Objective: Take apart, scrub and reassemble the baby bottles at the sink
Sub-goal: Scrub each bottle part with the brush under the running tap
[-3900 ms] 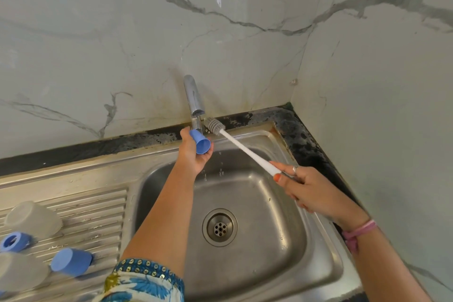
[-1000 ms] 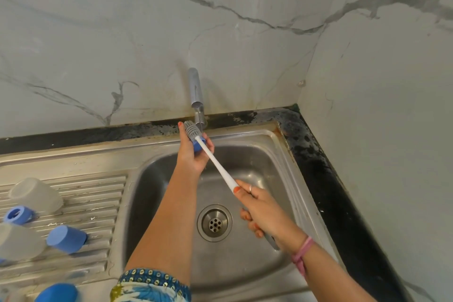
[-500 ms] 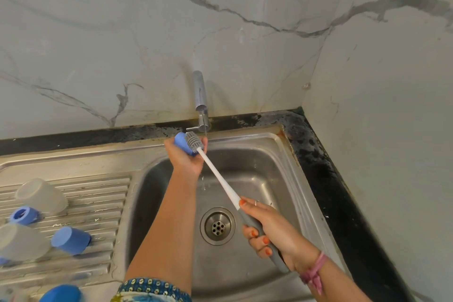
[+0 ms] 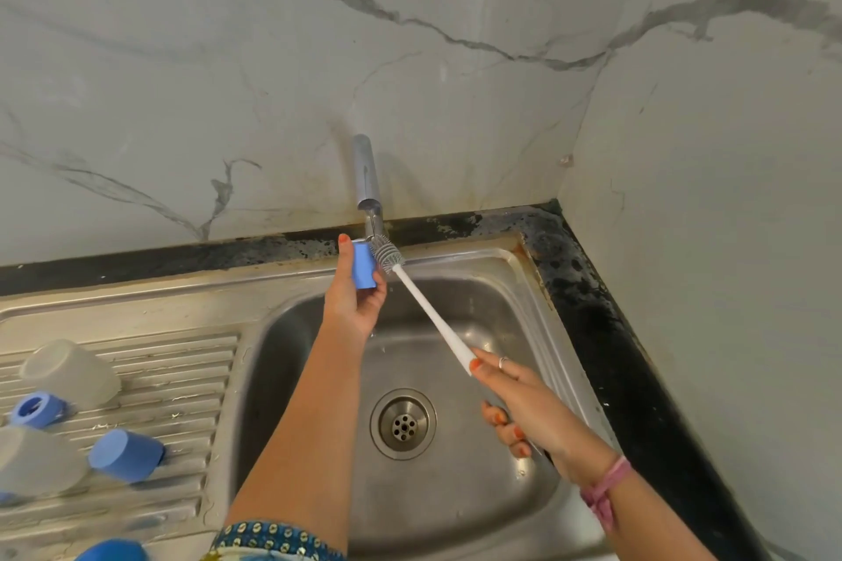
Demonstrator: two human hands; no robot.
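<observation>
Her left hand (image 4: 353, 303) grips a blue bottle cap (image 4: 363, 271) just under the tap (image 4: 367, 178), and her right hand (image 4: 531, 410) is wrapped round the handle of a white bottle brush (image 4: 430, 314) whose grey bristles touch the cap below the tap. Left of the tap, clear bottles (image 4: 68, 374) and blue caps (image 4: 126, 455) lie on the sink's (image 4: 537, 287) drainboard. No writing shows anywhere.

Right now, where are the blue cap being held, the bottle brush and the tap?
blue cap (image 4: 363, 271), head view, on its side wall.
bottle brush (image 4: 433, 318), head view, on the white handle.
tap (image 4: 367, 173), head view, on the metal spout.
</observation>
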